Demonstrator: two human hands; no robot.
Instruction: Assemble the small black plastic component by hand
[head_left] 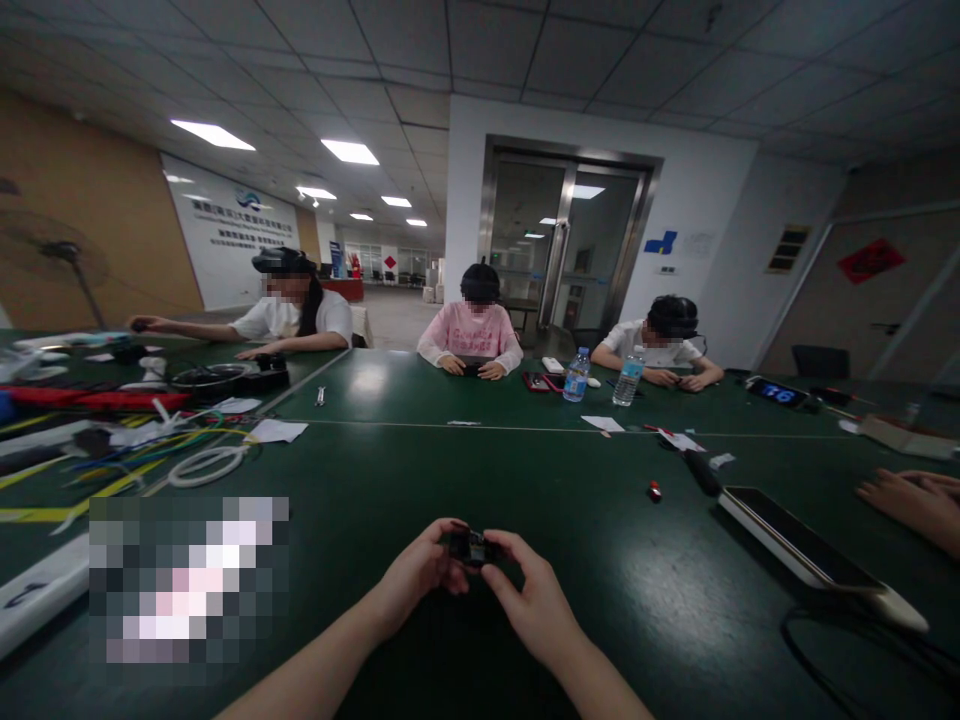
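Between my two hands, just above the green table [375, 455], is a small dark device [474, 546] with a lighter patch in its middle; its exact kind is too small to make out. My left hand [426, 565] grips its left end, thumb and fingers curled round it. On the other end, my right hand [525, 580] pinches with thumb and forefinger. Parts of the device are hidden behind my fingertips.
Tangled cables [206, 465] and tools lie at the left. A white-edged flat device [810, 540] with a black cord sits at the right, near a small red-topped object [655, 491]. Two water bottles [576, 376] stand farther back. Several people sit around, one person's hands [911, 500] at far right.
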